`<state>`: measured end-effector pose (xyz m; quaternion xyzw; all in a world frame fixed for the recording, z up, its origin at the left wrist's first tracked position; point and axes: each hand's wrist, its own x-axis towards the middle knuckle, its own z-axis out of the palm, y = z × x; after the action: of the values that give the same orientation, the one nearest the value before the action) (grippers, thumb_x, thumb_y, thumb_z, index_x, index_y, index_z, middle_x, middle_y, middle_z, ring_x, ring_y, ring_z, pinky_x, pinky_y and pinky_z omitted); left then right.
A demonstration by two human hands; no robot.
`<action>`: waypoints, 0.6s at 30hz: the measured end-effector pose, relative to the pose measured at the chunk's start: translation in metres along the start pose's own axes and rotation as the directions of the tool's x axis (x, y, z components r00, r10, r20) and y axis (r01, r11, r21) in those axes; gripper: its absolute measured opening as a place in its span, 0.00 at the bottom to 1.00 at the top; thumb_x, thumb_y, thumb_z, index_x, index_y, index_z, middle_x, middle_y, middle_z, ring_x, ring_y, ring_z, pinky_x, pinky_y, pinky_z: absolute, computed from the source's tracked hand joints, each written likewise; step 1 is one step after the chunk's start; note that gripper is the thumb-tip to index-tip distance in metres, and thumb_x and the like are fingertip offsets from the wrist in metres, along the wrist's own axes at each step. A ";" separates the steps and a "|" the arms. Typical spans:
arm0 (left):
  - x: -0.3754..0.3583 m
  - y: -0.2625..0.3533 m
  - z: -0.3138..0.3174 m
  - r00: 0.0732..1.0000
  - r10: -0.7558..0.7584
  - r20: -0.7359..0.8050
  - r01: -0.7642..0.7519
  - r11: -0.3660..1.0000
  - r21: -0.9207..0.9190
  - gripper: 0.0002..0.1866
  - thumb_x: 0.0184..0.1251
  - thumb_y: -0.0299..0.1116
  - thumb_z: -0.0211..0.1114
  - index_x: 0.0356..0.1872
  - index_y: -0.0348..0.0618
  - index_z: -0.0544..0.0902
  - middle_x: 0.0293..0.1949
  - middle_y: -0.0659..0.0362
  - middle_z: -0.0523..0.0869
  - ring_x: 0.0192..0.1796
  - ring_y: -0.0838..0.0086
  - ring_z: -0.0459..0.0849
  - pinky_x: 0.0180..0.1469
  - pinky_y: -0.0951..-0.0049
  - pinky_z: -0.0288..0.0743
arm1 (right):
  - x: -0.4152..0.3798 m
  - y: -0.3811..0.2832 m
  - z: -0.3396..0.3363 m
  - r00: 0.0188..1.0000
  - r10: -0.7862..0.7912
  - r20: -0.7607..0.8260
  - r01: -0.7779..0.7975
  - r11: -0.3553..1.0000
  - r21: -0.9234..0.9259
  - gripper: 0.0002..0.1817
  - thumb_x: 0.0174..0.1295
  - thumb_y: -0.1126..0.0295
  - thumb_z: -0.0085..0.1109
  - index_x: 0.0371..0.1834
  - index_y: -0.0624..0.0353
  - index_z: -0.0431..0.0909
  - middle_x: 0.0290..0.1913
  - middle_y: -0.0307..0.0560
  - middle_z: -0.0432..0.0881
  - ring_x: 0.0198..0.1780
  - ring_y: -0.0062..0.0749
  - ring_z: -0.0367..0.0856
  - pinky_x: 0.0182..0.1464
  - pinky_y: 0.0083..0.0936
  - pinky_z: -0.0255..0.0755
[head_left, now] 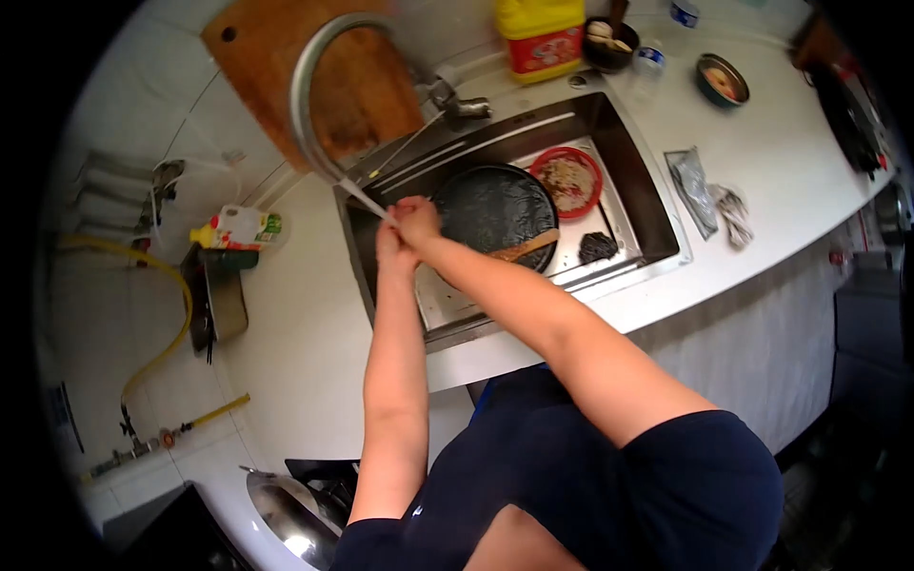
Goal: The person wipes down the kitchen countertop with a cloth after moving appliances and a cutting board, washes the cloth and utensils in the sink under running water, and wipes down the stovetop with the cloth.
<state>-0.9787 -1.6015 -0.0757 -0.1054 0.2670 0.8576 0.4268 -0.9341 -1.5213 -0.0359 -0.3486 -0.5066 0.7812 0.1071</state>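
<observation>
Under the stream from the curved faucet [303, 95], my two hands meet at the left side of the sink [671, 243]. My right hand [419, 225] lies over the left one, its fingers curled and pressed against it. Most of my left hand [393, 249] shows only at the wrist and palm edge; its fingers are hidden. Just right of the hands sits a dark round pan [495, 214] with water in it. A wooden spatula [526, 246] rests across the pan's near edge.
In the sink are a red bowl [569, 183] of food scraps and a dark scouring pad [598, 247]. A cutting board [257, 71] leans behind the faucet. A yellow jug [541, 40], a small green bowl [722, 80] and a crumpled cloth [733, 216] stand or lie on the counter.
</observation>
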 end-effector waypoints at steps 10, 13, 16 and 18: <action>-0.011 -0.025 0.077 0.934 0.150 -0.324 -0.185 0.980 -0.079 0.17 0.76 0.31 0.39 0.58 0.29 0.65 0.59 0.44 0.72 0.53 0.58 0.77 0.49 0.68 0.74 | 0.040 -0.121 -0.099 0.889 -0.270 -0.369 0.158 0.938 -0.307 0.34 0.54 0.78 0.48 0.68 0.69 0.54 0.64 0.66 0.62 0.66 0.58 0.61 0.68 0.36 0.55; -0.007 -0.018 0.051 0.898 0.129 -0.421 -0.224 0.957 -0.184 0.17 0.73 0.23 0.34 0.58 0.30 0.65 0.54 0.45 0.75 0.50 0.62 0.78 0.48 0.73 0.76 | 0.031 -0.138 -0.100 0.892 -0.291 -0.345 0.183 0.932 -0.312 0.30 0.53 0.77 0.49 0.64 0.69 0.63 0.61 0.66 0.69 0.64 0.56 0.66 0.65 0.34 0.59; -0.009 -0.029 0.058 0.741 0.112 -0.662 -0.402 0.864 -0.304 0.17 0.70 0.19 0.36 0.57 0.34 0.66 0.51 0.45 0.76 0.52 0.60 0.77 0.49 0.73 0.76 | 0.061 -0.109 -0.085 0.884 -0.352 -0.309 0.244 0.909 -0.337 0.28 0.54 0.73 0.49 0.62 0.62 0.67 0.61 0.63 0.69 0.64 0.53 0.66 0.67 0.34 0.57; -0.024 -0.041 0.054 0.820 0.171 -0.547 -0.249 0.966 -0.071 0.25 0.70 0.19 0.42 0.68 0.37 0.54 0.53 0.48 0.73 0.57 0.60 0.74 0.55 0.64 0.74 | 0.061 -0.114 -0.094 0.936 -0.286 -0.206 0.188 0.900 -0.393 0.30 0.54 0.73 0.48 0.65 0.58 0.66 0.64 0.62 0.67 0.65 0.53 0.64 0.66 0.32 0.58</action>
<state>-0.9288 -1.5682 -0.0360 -0.3399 0.3249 0.8522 0.2294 -0.9382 -1.3691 0.0138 -0.3966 -0.6642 0.6012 0.2004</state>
